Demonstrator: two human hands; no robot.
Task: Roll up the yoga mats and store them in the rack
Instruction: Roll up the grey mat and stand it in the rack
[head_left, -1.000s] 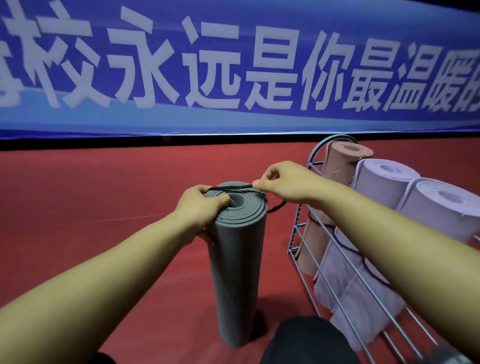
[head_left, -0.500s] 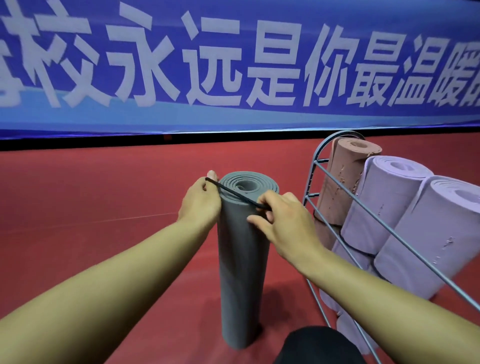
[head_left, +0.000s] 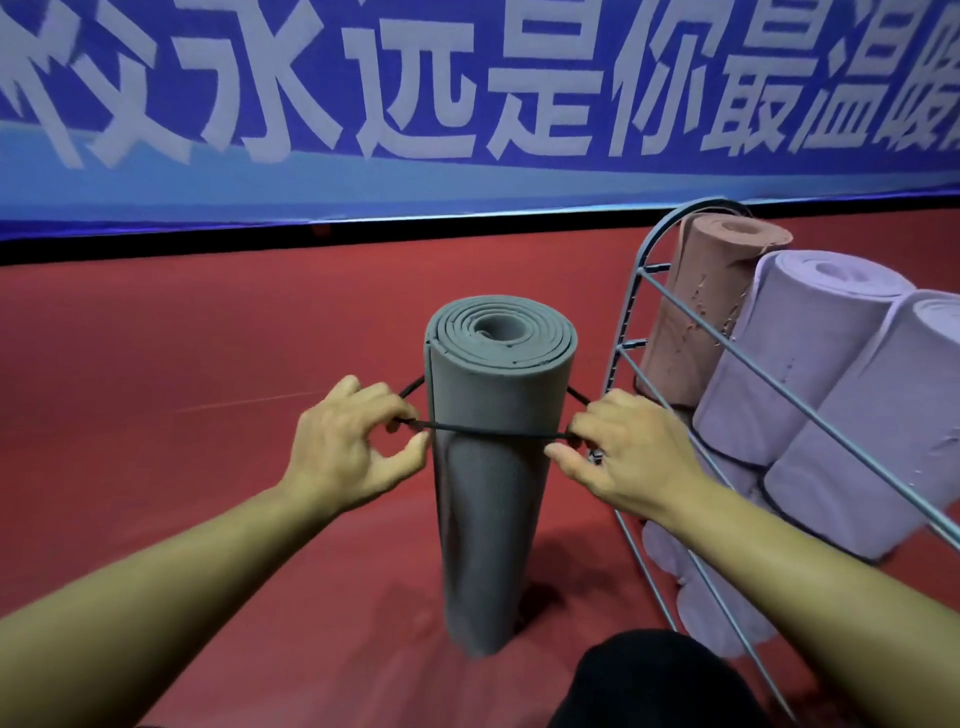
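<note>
A rolled grey yoga mat (head_left: 493, 467) stands upright on the red floor in the middle of the view. A thin black elastic band (head_left: 488, 430) loops around its upper part. My left hand (head_left: 343, 452) pinches the band at the mat's left side. My right hand (head_left: 628, 457) pinches it at the right side. Both hands stretch the band outward. To the right stands a grey wire rack (head_left: 639, 291) holding a pink rolled mat (head_left: 701, 312) and two purple rolled mats (head_left: 795, 353), leaning.
A blue banner (head_left: 467, 104) with white characters runs along the far wall above a black strip. Red floor (head_left: 182, 364) spreads to the left and behind. My dark-clad knee (head_left: 649, 680) shows at the bottom edge, near the rack's foot.
The band has come down from the mat's top rim to a hand's width below it. Both hands moved down, one to each side of the mat.
</note>
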